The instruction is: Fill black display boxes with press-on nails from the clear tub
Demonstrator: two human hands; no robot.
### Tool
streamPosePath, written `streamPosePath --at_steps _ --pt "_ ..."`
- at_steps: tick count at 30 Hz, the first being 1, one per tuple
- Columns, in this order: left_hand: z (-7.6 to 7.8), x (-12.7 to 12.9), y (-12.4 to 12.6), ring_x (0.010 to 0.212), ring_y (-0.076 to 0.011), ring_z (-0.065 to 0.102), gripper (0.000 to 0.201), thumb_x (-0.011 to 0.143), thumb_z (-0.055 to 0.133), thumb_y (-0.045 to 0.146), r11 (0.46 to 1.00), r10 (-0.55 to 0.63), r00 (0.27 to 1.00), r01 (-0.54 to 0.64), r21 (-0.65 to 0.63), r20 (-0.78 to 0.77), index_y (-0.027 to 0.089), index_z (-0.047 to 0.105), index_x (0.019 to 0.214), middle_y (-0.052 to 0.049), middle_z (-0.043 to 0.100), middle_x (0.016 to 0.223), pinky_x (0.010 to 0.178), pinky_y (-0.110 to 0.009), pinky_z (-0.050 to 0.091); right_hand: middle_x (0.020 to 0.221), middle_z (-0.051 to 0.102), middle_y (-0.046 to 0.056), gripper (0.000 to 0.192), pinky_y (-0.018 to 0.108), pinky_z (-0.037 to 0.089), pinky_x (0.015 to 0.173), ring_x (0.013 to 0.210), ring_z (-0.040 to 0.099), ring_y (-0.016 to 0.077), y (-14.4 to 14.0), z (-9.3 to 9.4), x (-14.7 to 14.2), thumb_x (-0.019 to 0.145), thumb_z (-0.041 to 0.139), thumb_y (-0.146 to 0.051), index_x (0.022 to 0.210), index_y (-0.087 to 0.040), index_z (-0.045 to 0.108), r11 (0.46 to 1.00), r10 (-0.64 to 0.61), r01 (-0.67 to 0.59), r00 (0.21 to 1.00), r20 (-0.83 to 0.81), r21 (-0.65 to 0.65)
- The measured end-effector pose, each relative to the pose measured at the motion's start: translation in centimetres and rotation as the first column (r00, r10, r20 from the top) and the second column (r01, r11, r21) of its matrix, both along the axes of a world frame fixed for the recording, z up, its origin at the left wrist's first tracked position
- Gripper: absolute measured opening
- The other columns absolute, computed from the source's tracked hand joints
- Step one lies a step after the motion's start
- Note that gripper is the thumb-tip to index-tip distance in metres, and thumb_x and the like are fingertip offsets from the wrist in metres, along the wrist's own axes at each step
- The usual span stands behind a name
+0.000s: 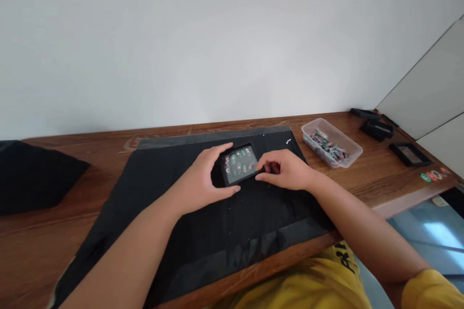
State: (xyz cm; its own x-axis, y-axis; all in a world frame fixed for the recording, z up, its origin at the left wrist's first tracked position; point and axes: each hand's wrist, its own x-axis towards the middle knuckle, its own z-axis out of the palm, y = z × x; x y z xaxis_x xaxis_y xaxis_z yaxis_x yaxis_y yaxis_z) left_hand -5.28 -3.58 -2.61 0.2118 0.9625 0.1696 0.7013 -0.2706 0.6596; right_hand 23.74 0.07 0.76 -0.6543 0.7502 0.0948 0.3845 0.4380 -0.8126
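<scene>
A small black frame (239, 164) lies tilted on a black mat, with several small green, white and reddish pieces on its grey inner panel. My left hand (199, 178) grips its left part, fingers at the far edge and thumb at the near edge. At the frame's right side, my right hand (284, 169) is closed in a pinch, thumb and forefinger at the lower right corner. Whatever may be between those fingertips is too small or hidden to make out.
The black mat (174, 236) covers the middle of the wooden table (366, 183). A clear plastic tub (353, 147) of small colourful pieces stands right, beyond my right forearm. Further right are black frames (409, 153) and round coloured pieces (435, 175). Black material (36, 176) lies left; a white wall (217, 43) rises behind.
</scene>
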Motion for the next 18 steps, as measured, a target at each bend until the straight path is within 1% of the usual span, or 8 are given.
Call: streamPosePath --at_steps 2,4,6,8,10,13,16,18 --pt "0.4 -0.1 0.1 0.156 -0.0452 0.059 0.106 0.073 0.09 0.068 0.994 0.083 0.997 -0.083 0.071 0.01 0.031 0.053 0.165 -0.015 0.062 0.166 0.131 -0.063 0.051 0.087 0.068 -0.003 0.024 0.026 0.041 0.064 0.062 0.049 0.0102 0.0 -0.1 0.0 0.096 0.087 -0.035 0.112 -0.021 0.076 0.999 -0.038 0.039 0.997 -0.068 0.01" --pt "0.8 -0.4 0.2 0.157 -0.0445 0.058 0.103 0.075 0.09 0.065 0.98 0.149 0.989 -0.151 0.126 0.018 0.029 0.052 0.163 -0.015 0.062 0.167 0.132 -0.063 0.049 0.095 0.071 -0.001 0.032 0.026 0.041 0.062 0.062 0.048 0.0098 0.0 -0.1 0.1 0.098 0.085 -0.041 0.121 -0.022 0.075 0.997 -0.061 0.065 0.991 -0.121 0.03" --pt "1.2 -0.9 0.3 0.159 -0.0434 0.056 0.1 0.079 0.089 0.062 0.961 0.2 0.979 -0.205 0.184 0.041 0.029 0.049 0.164 -0.015 0.06 0.169 0.135 -0.062 0.046 0.099 0.072 0.001 0.033 0.027 0.041 0.06 0.062 0.047 0.0096 0.0 -0.2 0.2 0.099 0.082 -0.043 0.123 -0.022 0.074 0.995 -0.071 0.081 0.986 -0.152 0.061" --pt "1.4 -1.3 0.4 0.16 -0.0422 0.055 0.097 0.083 0.087 0.06 0.931 0.257 0.963 -0.268 0.246 0.079 0.028 0.046 0.165 -0.015 0.058 0.171 0.137 -0.061 0.044 0.1 0.072 0.001 0.032 0.027 0.041 0.06 0.061 0.046 0.0094 0.0 -0.4 0.2 0.1 0.082 -0.042 0.122 -0.022 0.075 0.993 -0.07 0.085 0.984 -0.164 0.087" --pt "1.6 -1.6 0.5 0.158 -0.04 0.056 0.09 0.089 0.084 0.059 0.886 0.33 0.937 -0.35 0.304 0.117 0.027 0.048 0.165 -0.015 0.059 0.169 0.136 -0.059 0.045 0.099 0.073 0.001 0.029 0.026 0.041 0.06 0.061 0.046 0.0093 0.0 -0.6 0.2 0.1 0.081 -0.041 0.121 -0.021 0.076 0.991 -0.055 0.073 0.986 -0.158 0.11" --pt "2.4 -2.0 0.8 0.153 -0.0352 0.06 0.076 0.093 0.08 0.056 0.81 0.439 0.885 -0.464 0.36 0.153 0.021 0.06 0.158 -0.014 0.066 0.161 0.135 -0.055 0.047 0.095 0.073 0.001 0.024 0.026 0.041 0.061 0.06 0.046 0.0094 0.0 -0.8 0.1 0.102 0.079 -0.039 0.117 -0.021 0.078 0.987 -0.023 0.043 0.992 -0.127 0.152" --pt "4.0 -3.3 1.1 0.148 -0.0322 0.064 0.068 0.094 0.08 0.057 0.734 0.537 0.819 -0.572 0.365 0.202 0.016 0.071 0.148 -0.013 0.068 0.156 0.132 -0.053 0.05 0.093 0.074 0.001 0.021 0.026 0.042 0.063 0.06 0.047 0.0096 -0.1 -0.8 0.0 0.103 0.079 -0.036 0.116 -0.02 0.08 0.98 0.0 0.014 0.997 -0.071 0.199" --pt "5.5 -5.0 1.0 0.139 -0.03 0.07 0.069 0.096 0.079 0.062 0.692 0.578 0.784 -0.617 0.373 0.226 0.017 0.073 0.148 -0.012 0.072 0.152 0.124 -0.051 0.057 0.093 0.075 0.001 0.02 0.026 0.043 0.065 0.062 0.05 0.0102 -0.3 -0.6 0.0 0.103 0.079 -0.034 0.118 -0.02 0.081 0.973 0.005 0.001 1.0 -0.024 0.229"
